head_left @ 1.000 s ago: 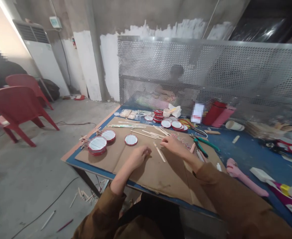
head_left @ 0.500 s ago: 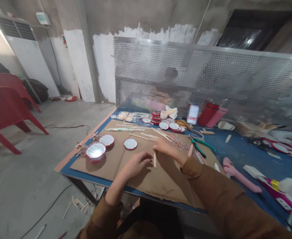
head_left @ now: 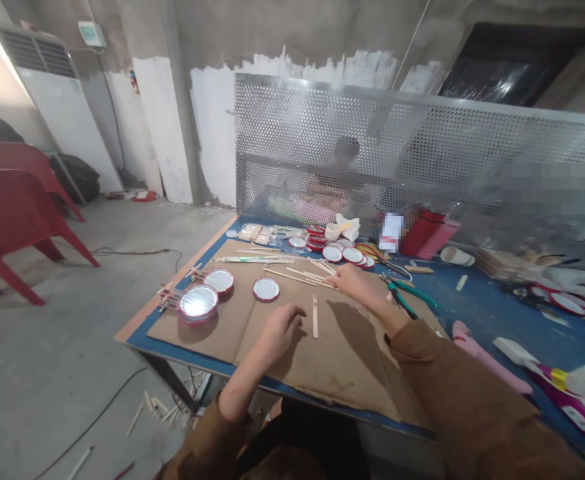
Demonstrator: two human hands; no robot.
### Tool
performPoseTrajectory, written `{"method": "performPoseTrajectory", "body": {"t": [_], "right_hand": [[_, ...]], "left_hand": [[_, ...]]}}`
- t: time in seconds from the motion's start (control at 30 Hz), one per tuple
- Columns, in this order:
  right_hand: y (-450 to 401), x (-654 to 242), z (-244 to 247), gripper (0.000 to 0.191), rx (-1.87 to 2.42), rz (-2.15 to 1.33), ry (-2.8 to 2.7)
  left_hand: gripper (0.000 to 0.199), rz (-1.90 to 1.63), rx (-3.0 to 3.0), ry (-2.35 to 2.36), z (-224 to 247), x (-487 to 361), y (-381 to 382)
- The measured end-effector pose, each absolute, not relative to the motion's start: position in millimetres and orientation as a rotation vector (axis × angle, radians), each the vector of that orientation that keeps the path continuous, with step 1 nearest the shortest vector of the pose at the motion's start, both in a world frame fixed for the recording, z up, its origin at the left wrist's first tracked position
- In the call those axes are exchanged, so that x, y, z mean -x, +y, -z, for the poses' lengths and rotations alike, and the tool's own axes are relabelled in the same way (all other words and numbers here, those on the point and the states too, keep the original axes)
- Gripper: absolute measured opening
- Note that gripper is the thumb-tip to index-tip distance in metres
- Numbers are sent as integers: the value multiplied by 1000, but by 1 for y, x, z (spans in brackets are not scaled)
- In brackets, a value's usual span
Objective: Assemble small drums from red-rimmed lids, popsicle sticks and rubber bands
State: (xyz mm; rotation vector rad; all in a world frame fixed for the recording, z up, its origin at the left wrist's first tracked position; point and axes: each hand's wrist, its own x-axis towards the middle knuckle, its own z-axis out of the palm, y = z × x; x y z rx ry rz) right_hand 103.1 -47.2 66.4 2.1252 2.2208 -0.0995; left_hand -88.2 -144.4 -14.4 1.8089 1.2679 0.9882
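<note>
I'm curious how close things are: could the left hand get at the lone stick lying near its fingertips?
Probably yes: the left hand is close beside the lone stick, and only bare cardboard shows between them.

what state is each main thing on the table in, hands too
left hand: half open, nothing visibly held
right hand: at the loose sticks, grip unclear
loose sticks: lying on the cardboard
single stick: lying flat, apart from both hands
cardboard: laid flat, creased
lone red-rimmed disc: lying flat, shiny face up
green-handled pliers: handles spread
cup: on its side
</note>
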Motion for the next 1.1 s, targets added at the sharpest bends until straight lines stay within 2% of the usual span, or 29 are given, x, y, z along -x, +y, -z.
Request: {"method": "performPoseTrajectory", "body": {"t": [0.17,0.43,0.8,1.1], "right_hand": [[-36,-163,-81,37,-2203,112,2126],[-48,-241,-75,41,-2273,172,1985],[-85,-253,-60,23,-2285,231,1826],[-91,-247,-57,21,-2268,234,1819]], "left_hand": [[24,-836,-2093,1253,16,86,-146],[23,-827,-2107,1247,19,87,-145],[26,-809,-2066,1229,18,91,-142],[25,-787,-2062,1261,15,92,-142]]}}
